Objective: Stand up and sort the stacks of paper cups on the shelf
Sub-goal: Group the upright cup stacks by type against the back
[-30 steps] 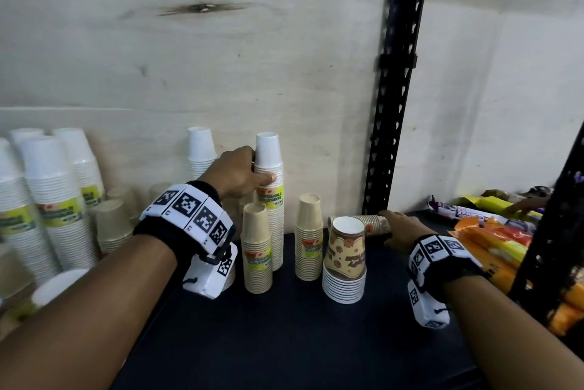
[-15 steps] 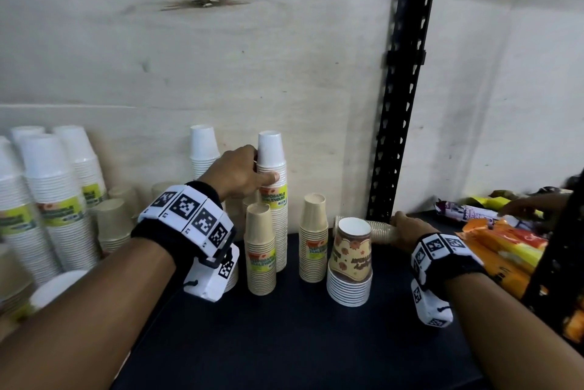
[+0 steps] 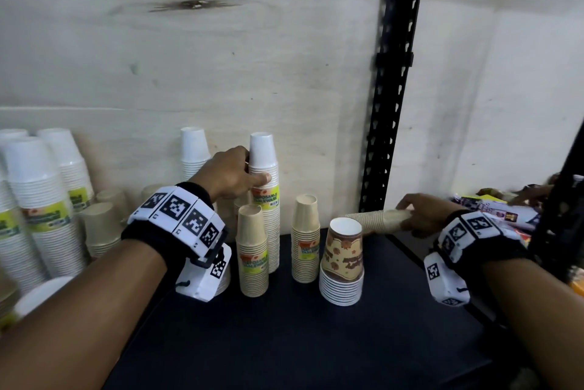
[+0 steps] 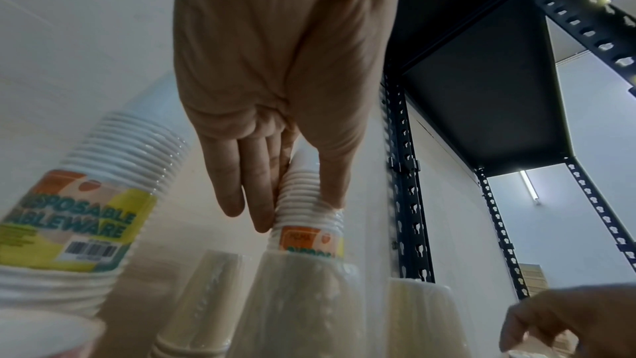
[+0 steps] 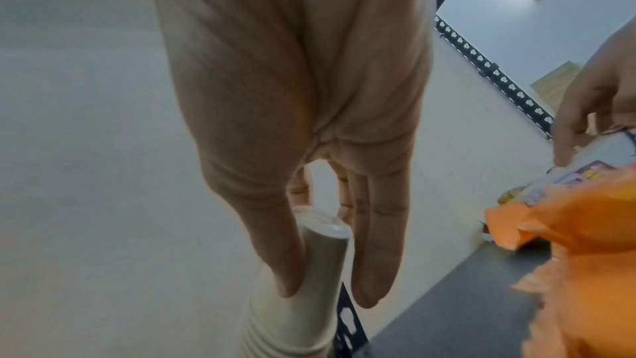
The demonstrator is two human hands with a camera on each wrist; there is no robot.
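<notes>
My left hand [image 3: 232, 173] grips the tall white cup stack [image 3: 264, 200] near its top, thumb on the front and fingers curled round the far side; in the left wrist view the fingers [image 4: 254, 187] lie along the stacked rims just above the orange and yellow label. That stack stands upright at the back of the dark shelf [image 3: 316, 342], against the pale wall. My right hand [image 3: 420, 216] holds the narrow end of a tan cup stack [image 3: 376, 218] that lies on its side, pointing left, behind the patterned cup. In the right wrist view the thumb and fingers [image 5: 375, 255] close on either side of the end cup [image 5: 323, 252].

In front of the white stack stands a short tan stack [image 3: 252, 250] with a yellow label, just beside it. A second tan stack [image 3: 305, 239] stands to the right, a little apart. Right of that, a brown patterned cup [image 3: 343, 250] sits upside down on a low pile of white cups [image 3: 341, 287]. Another white stack [image 3: 194, 152] stands behind my left hand by the wall. Far left, several big white stacks [image 3: 38, 200] with green labels lean together, with tan stacks [image 3: 104, 225] beside them.

A black slotted upright [image 3: 392, 83] rises behind my right hand. Past it lie orange and printed snack packets [image 5: 568, 227], and another person's hand [image 5: 592, 108] touches them.
</notes>
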